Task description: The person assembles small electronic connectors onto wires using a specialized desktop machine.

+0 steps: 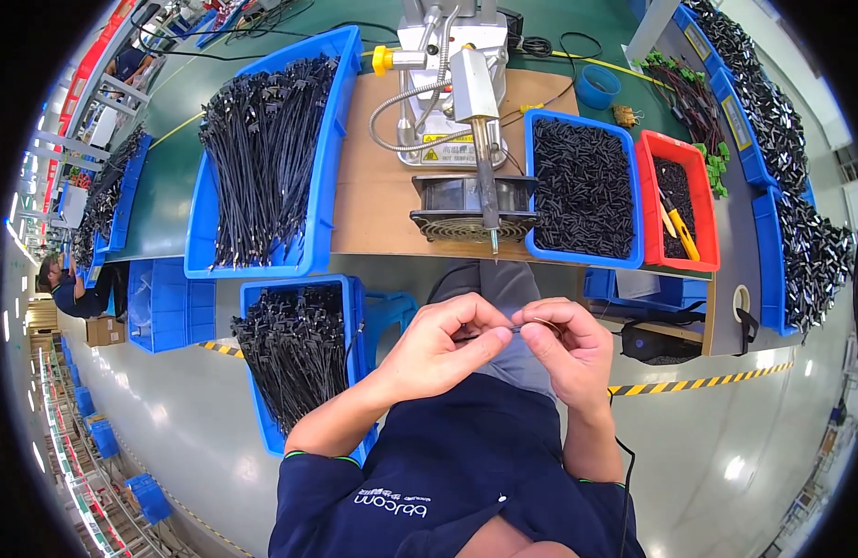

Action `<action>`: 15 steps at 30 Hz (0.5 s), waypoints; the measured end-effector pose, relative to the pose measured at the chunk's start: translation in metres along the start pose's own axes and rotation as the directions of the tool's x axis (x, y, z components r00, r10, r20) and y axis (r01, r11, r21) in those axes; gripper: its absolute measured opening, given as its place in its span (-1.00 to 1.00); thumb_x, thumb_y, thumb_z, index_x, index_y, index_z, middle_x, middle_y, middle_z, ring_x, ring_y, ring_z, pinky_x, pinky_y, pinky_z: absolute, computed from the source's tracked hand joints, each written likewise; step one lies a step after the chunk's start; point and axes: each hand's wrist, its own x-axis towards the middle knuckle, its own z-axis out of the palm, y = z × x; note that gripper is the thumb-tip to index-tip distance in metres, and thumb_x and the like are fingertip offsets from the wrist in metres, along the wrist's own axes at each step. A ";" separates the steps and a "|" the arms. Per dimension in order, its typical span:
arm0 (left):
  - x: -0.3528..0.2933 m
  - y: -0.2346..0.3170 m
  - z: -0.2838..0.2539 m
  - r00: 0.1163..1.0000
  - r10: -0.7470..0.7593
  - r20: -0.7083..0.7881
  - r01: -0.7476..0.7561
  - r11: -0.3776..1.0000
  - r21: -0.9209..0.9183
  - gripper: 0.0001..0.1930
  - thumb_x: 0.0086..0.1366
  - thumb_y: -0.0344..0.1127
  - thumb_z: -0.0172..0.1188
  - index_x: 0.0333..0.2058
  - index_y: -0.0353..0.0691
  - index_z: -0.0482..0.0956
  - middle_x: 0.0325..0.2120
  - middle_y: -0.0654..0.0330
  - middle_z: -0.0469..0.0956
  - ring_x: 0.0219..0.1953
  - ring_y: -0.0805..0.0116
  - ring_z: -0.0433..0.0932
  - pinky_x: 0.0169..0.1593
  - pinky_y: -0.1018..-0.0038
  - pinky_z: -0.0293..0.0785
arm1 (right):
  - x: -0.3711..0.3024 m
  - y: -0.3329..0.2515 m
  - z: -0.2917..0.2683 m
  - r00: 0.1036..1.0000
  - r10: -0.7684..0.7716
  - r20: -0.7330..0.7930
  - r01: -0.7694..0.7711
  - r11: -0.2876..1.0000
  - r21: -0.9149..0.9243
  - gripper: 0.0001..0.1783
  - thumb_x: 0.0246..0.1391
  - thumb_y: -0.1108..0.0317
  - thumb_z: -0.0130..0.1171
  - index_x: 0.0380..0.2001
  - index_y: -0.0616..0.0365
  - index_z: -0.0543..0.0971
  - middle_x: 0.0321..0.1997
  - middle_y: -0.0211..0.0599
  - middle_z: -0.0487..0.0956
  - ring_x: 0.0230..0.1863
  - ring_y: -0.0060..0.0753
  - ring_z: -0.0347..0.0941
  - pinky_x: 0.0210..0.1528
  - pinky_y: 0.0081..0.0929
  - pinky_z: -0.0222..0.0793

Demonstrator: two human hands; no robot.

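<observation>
Head view showed me the left hand (pixel 452 342) and right hand (pixel 570 352) in front of the fan (pixel 440 197), fingertips pinched nearly closed on a dark piece (pixel 516 329), presumably steadying it. Cables (pixel 271 153) sat left of the fan, likely for reach.

The left hand (pixel 450 344) and the right hand (pixel 570 352) mostly hide the thin dark piece (pixel 515 329) between them, too small to identify.
</observation>
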 end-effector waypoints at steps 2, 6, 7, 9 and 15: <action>-0.001 0.000 -0.003 1.000 -0.012 0.018 0.012 1.000 -0.013 -0.87 0.50 -0.38 0.32 -0.14 -0.32 0.62 -0.35 0.37 0.61 -0.32 0.72 0.49 -0.26 0.63 0.45 | 0.001 0.002 -0.004 0.999 0.011 0.038 -0.009 0.998 -0.066 -0.75 0.27 0.58 0.37 0.00 0.31 0.68 0.02 -0.30 0.69 -0.39 -0.85 0.33 -0.36 -0.77 0.23; 0.002 -0.002 -0.006 0.998 -0.040 0.043 0.041 0.999 -0.011 -0.89 0.52 -0.40 0.28 -0.11 -0.31 0.61 -0.28 0.36 0.63 -0.27 0.71 0.51 -0.21 0.65 0.45 | 0.001 -0.003 -0.005 0.993 0.114 0.037 -0.110 0.991 -0.082 -0.69 0.18 0.58 0.43 0.00 0.27 0.71 0.02 -0.36 0.68 -0.46 -0.90 0.19 -0.44 -0.76 0.07; 0.003 -0.004 -0.007 0.998 -0.039 0.041 0.040 0.999 -0.011 -0.89 0.52 -0.40 0.28 -0.11 -0.31 0.61 -0.28 0.36 0.63 -0.27 0.71 0.51 -0.21 0.65 0.45 | 0.001 -0.008 -0.006 0.993 0.114 0.039 -0.111 0.990 -0.082 -0.69 0.18 0.58 0.43 0.00 0.27 0.71 0.02 -0.36 0.68 -0.46 -0.90 0.19 -0.44 -0.76 0.07; 0.003 -0.010 -0.009 0.999 -0.035 -0.034 0.035 0.999 0.001 -0.87 0.47 -0.35 0.31 -0.16 -0.31 0.63 -0.39 0.39 0.61 -0.41 0.71 0.42 -0.35 0.61 0.39 | 0.001 -0.016 -0.009 0.978 0.205 0.047 -0.193 0.964 -0.182 -0.71 0.24 0.63 0.36 0.02 0.36 0.65 0.07 -0.12 0.65 -0.04 -0.52 0.59 -0.02 -0.65 0.49; 0.007 -0.004 -0.002 0.982 0.116 -0.152 -0.087 0.980 0.180 -0.86 0.41 -0.40 0.33 -0.14 -0.32 0.64 -0.41 0.33 0.62 -0.49 0.66 0.41 -0.39 0.57 0.40 | -0.002 0.009 -0.007 0.997 0.046 -0.059 -0.057 0.976 -0.210 -0.72 0.19 0.55 0.46 -0.03 0.29 0.72 -0.20 -0.53 0.66 -0.53 -0.90 0.12 -0.48 -0.73 0.00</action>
